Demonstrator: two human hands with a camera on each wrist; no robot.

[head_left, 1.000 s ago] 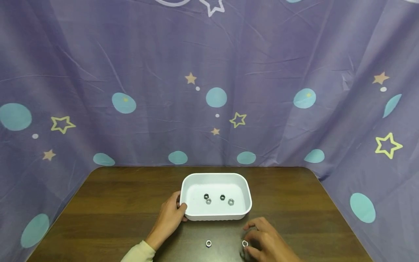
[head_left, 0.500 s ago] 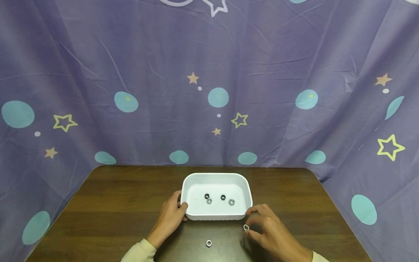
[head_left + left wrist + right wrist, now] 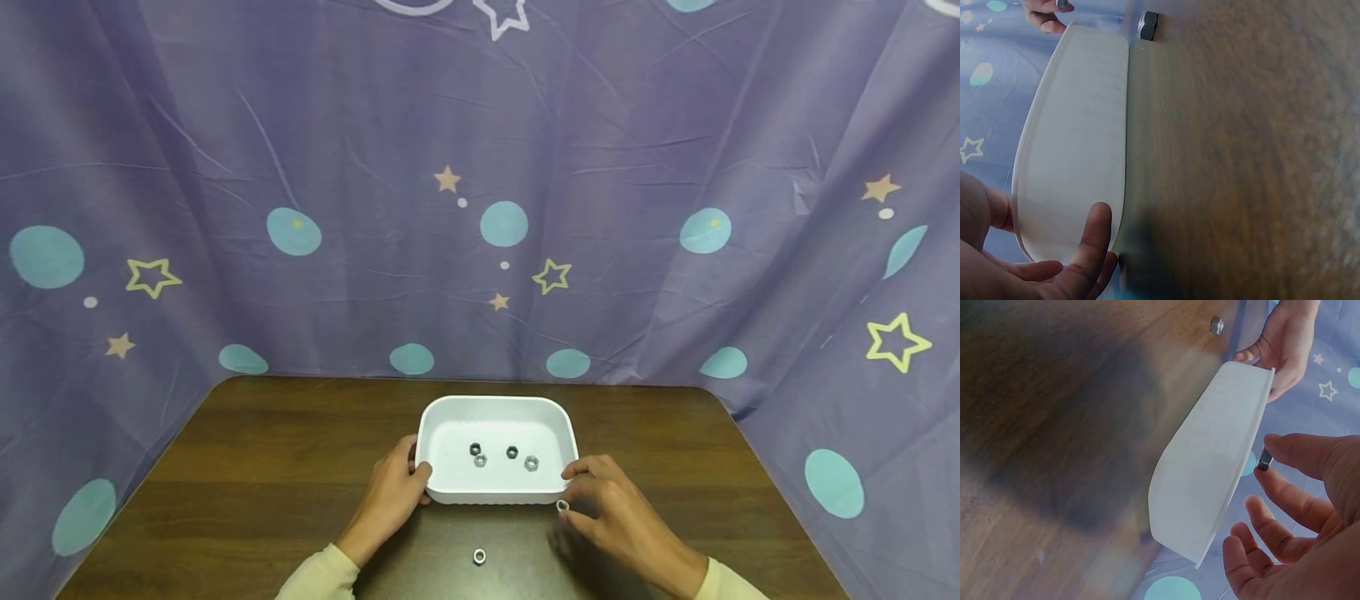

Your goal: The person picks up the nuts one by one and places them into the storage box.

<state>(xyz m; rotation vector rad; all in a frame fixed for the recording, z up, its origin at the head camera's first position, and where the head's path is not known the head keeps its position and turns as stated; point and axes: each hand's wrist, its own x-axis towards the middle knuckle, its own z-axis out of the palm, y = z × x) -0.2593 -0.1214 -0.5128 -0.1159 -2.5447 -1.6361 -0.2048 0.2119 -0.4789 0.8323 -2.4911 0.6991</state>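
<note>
A white rectangular tray [image 3: 495, 497] stands on the wooden table, with several hex nuts, two dark [image 3: 512, 452] and two silver [image 3: 532, 463], lying on its floor. My left hand [image 3: 390, 483] grips the tray's left end, thumb near the front corner and fingers round the side. Between thumb and index fingertip, my right hand [image 3: 611, 510] pinches another hex nut [image 3: 1264, 458], just outside the tray's front right corner and about level with its rim in the right wrist view. One more hex nut [image 3: 479, 557] lies on the table in front of the tray.
The brown wooden table [image 3: 285, 450] extends to both sides of the tray. Behind it and along the sides hangs a purple curtain [image 3: 375, 250] with stars and blue dots.
My right hand has picked up a hex nut from the table and carried it forward to the tray's front right corner. The left hand stays on the tray.
</note>
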